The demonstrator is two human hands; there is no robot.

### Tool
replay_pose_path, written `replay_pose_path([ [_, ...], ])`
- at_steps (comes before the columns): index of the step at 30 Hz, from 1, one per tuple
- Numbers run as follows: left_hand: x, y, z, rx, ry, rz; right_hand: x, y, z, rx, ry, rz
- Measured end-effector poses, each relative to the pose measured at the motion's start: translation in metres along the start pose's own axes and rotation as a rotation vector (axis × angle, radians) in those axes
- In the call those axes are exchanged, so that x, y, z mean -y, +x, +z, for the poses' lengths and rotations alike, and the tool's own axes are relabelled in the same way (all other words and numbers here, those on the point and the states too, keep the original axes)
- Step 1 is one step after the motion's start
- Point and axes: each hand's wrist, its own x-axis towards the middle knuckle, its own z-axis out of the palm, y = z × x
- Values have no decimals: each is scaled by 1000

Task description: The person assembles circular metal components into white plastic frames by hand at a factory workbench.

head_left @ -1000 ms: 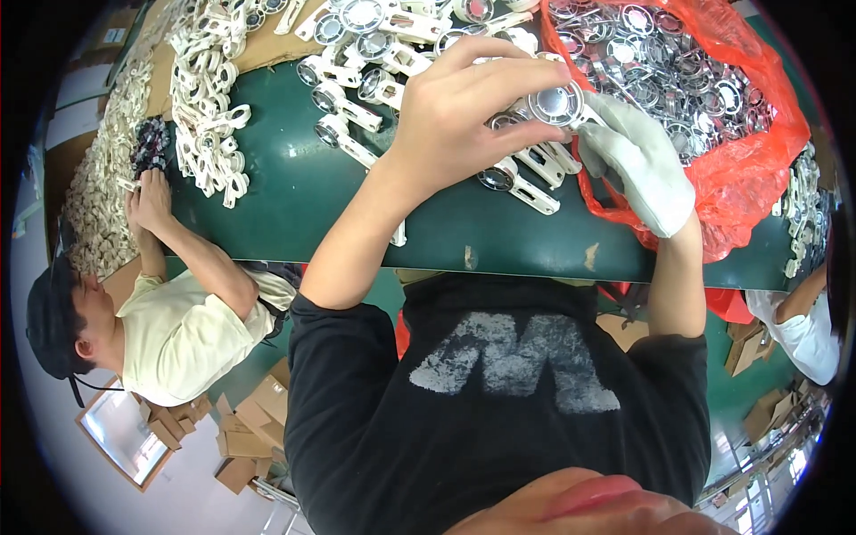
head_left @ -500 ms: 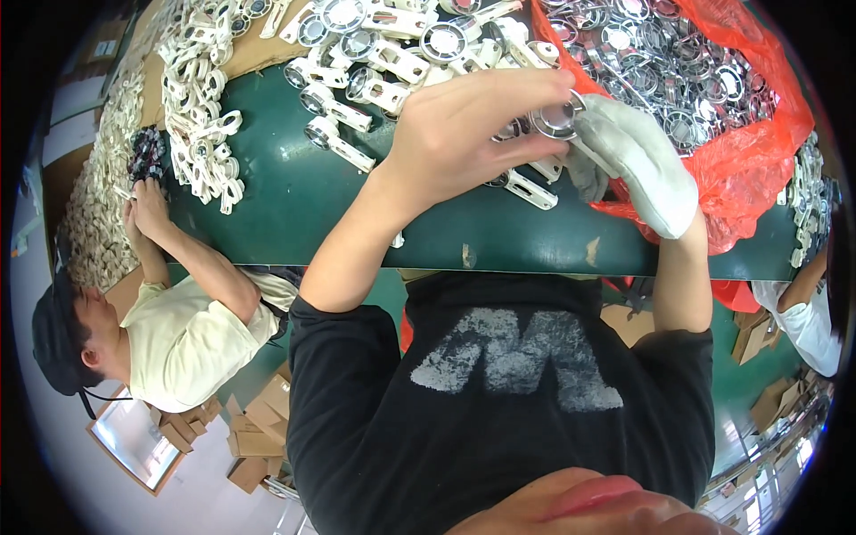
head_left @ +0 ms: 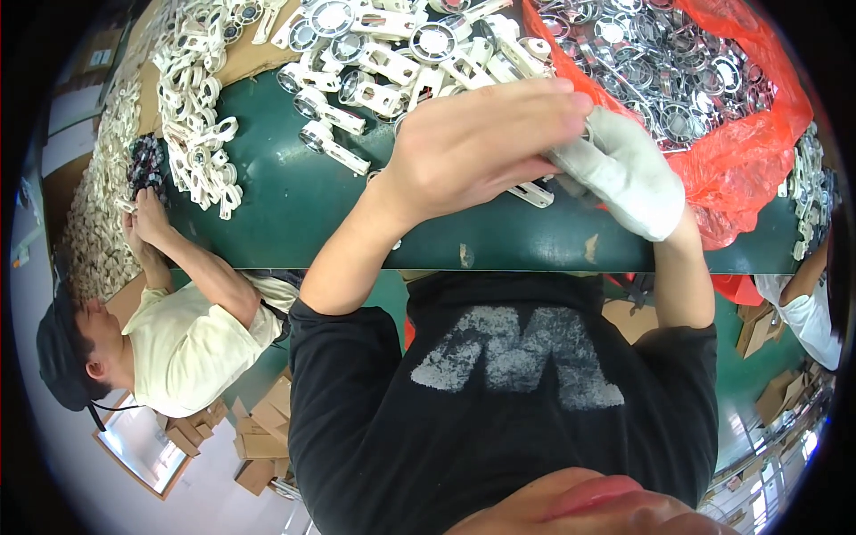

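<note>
My bare left hand (head_left: 486,147) reaches over the table, its fingers long and pressed together, their tips meeting my right hand. A white cotton glove covers my right hand (head_left: 629,174), which is curled closed. Between the two is a white plastic handle with a chrome ring, almost wholly hidden now; only a sliver of its ring edge (head_left: 587,134) shows. Just beyond my left hand lies a heap of similar white handles (head_left: 388,62) with round chrome rings. Beside the glove, an open red plastic bag (head_left: 736,169) holds many loose chrome rings (head_left: 682,85).
The green table (head_left: 348,236) has its near edge at my body. On the left, a long pile of white handles (head_left: 192,134) lies beside cardboard (head_left: 259,49). A co-worker in a pale shirt (head_left: 201,348) handles parts there. At the right edge is another person's sleeve (head_left: 807,325).
My left hand has turned and its fingers have closed over the handle, covering the ring that showed before. The gloved hand has shifted slightly left and down.
</note>
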Motion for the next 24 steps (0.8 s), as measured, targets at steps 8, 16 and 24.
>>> replay_pose_path([
  [8, -12, 1, 4, 9, -488, -516, -9, -2, 2, -151, -633, -279],
  [16, -8, 12, -23, -47, -150, -629, 1, 8, 17, -278, -498, -114],
  [24, 18, 20, -65, 69, 1149, -558, -13, 2, 3, -418, -443, -86],
])
